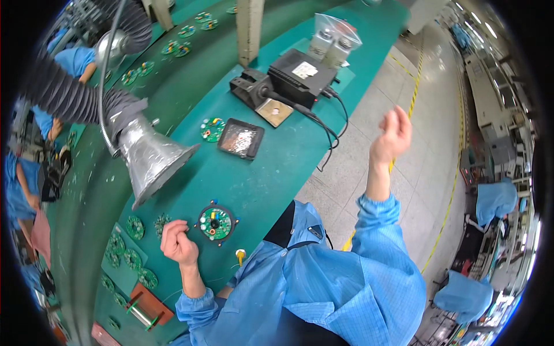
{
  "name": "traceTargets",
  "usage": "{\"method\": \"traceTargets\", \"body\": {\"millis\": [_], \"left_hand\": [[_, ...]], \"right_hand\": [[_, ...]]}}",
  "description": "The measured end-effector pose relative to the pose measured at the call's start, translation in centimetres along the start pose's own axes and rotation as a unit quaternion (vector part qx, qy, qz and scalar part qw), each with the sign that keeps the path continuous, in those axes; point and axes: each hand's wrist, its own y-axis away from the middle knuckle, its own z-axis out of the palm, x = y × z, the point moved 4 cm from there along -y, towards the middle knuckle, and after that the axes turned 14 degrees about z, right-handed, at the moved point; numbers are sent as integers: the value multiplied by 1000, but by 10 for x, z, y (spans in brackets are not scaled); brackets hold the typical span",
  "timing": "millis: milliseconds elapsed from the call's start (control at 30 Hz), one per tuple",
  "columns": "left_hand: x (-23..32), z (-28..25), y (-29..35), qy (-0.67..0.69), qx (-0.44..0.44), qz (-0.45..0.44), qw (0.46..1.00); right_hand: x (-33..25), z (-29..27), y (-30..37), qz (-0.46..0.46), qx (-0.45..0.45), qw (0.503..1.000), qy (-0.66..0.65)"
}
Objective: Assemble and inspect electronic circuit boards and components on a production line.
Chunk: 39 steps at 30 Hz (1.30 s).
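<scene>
My left hand (180,244) is over the bench, its fingers curled closed; whatever they hold, if anything, is hidden. Just beyond its fingertips sits a small spiky greyish-green part (162,222), partly covered by the hand. To the right of that hand, a round green circuit board (216,224) with coloured components lies in a black ring fixture (231,229). My right hand (392,138) is raised beyond the bench's right edge, above the floor. Its fingers are bent and close together, with nothing visible in them.
Several round boards (133,259) lie at left. A solder wire spool (141,315) stands near them. A silver fume hood (153,155) hangs over the bench. Farther off are a black tray of small parts (241,139), a soldering iron (288,102) in its holder, and a black power unit (303,75).
</scene>
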Motion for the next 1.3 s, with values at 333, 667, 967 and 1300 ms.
{"method": "traceTargets", "body": {"millis": [333, 667, 967, 1300], "left_hand": [[2, -3, 7, -5, 20, -3, 1000], [1, -1, 6, -7, 20, 3, 1000], [3, -5, -3, -44, 13, 14, 999], [7, -7, 9, -17, 30, -2, 999]], "right_hand": [[110, 71, 0, 97, -235, 945, 205], [121, 78, -5, 113, -215, 956, 165], [102, 91, 1, 66, -223, 952, 199], [172, 69, -24, 76, -260, 956, 115]]}}
